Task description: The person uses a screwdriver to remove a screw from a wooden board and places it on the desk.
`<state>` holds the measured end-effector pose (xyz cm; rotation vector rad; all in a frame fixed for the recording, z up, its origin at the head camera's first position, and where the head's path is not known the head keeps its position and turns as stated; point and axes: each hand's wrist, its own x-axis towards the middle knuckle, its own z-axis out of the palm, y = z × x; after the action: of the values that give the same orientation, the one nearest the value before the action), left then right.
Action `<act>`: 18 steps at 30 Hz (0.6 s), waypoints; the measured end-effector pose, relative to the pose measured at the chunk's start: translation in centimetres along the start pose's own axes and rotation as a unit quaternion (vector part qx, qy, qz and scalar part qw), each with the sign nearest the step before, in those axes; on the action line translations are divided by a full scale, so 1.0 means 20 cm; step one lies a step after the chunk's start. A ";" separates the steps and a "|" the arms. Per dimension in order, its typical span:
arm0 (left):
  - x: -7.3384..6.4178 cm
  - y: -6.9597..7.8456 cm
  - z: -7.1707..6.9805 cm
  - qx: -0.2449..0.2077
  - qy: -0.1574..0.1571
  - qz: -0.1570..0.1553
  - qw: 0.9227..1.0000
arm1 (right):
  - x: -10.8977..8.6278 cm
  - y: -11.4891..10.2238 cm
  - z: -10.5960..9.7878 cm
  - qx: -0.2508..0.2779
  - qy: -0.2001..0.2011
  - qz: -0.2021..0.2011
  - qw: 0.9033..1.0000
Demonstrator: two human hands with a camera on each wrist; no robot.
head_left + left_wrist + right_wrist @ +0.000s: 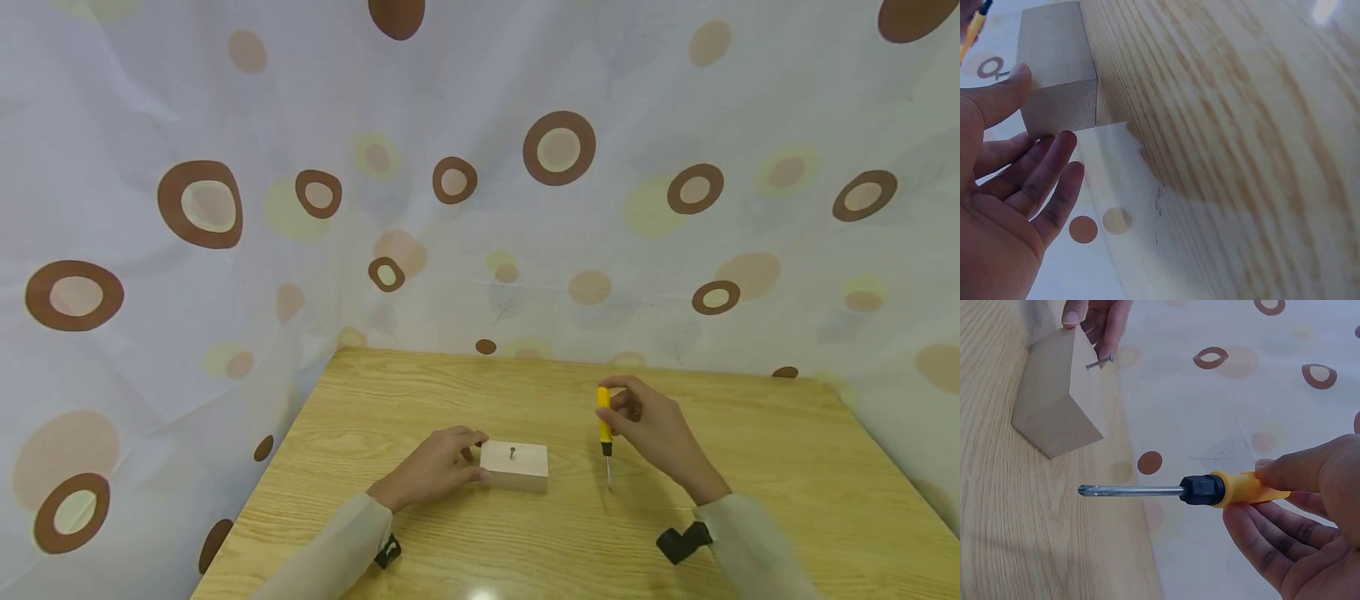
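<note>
A pale wooden block [516, 478] lies on the table, with a screw [1099, 362] standing upright, partly sunk in its top face. My left hand [433, 468] holds the block's left end between thumb and fingers. To the right of the block, my right hand [658, 429] pinches a screwdriver [1204, 489] by its yellow handle. Its black collar and metal shaft point down, the cross-shaped tip [1085, 490] low over the table. Some distance separates the screwdriver from the screw.
The light wood-grain table [787, 483] reaches back to a white curtain [480, 225] with brown and pastel circles, which also hangs at the left and right. Each sleeve has a black wrist strap [684, 543] near the cuff.
</note>
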<state>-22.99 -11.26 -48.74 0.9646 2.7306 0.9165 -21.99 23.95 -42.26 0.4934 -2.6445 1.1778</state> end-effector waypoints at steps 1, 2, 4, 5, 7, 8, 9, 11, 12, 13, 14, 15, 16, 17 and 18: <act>0.00 0.00 0.00 -0.002 0.000 0.001 1.000 | 0.00 0.00 0.01 0.004 0.002 -0.001 1.000; 0.00 0.00 0.00 -0.003 0.000 0.002 1.000 | 0.01 -0.01 0.01 0.007 0.003 -0.003 1.000; 0.01 -0.01 0.01 -0.006 0.000 0.002 1.000 | 0.02 -0.02 0.02 0.014 0.007 -0.009 1.000; 0.01 -0.01 0.01 -0.007 0.000 0.001 1.000 | 0.02 -0.02 0.03 0.019 0.007 -0.012 1.000; 0.01 -0.01 0.01 -0.007 0.000 0.000 1.000 | 0.03 -0.04 0.04 0.025 0.009 -0.017 0.999; 0.01 -0.01 0.01 -0.008 0.001 -0.002 1.000 | 0.03 -0.05 0.04 0.028 0.010 -0.019 0.999; 0.01 -0.01 0.01 -0.007 0.001 -0.003 1.000 | 0.04 -0.05 0.05 0.029 0.010 -0.022 0.999; 0.01 -0.01 0.01 -0.011 0.001 -0.005 1.000 | 0.05 -0.07 0.07 0.032 0.011 -0.024 0.999; 0.01 -0.01 0.01 -0.013 0.001 -0.007 1.000 | 0.05 -0.07 0.07 0.032 0.012 -0.026 0.999; 0.01 -0.01 0.01 -0.016 0.001 -0.008 1.000 | 0.06 -0.08 0.08 0.034 0.012 -0.028 0.999; 0.01 -0.01 0.01 -0.019 0.001 -0.009 1.000 | 0.07 -0.08 0.09 0.035 0.012 -0.030 0.999; 0.01 -0.01 0.00 -0.021 0.000 -0.010 1.000 | 0.07 -0.09 0.09 0.037 0.012 -0.032 0.999; 0.01 -0.01 0.01 -0.024 -0.001 -0.011 1.000 | 0.08 -0.09 0.10 0.041 0.011 -0.033 0.999; 0.01 -0.01 0.01 -0.025 -0.002 -0.012 1.000 | 0.08 -0.10 0.11 0.044 0.011 -0.035 0.998; 0.01 -0.01 0.01 -0.026 -0.002 -0.012 1.000 | 0.08 -0.10 0.11 0.045 0.011 -0.036 0.998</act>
<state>-23.23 -11.18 -48.97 0.9220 2.6945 0.9744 -22.89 20.63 -41.89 0.5833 -2.5403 1.2766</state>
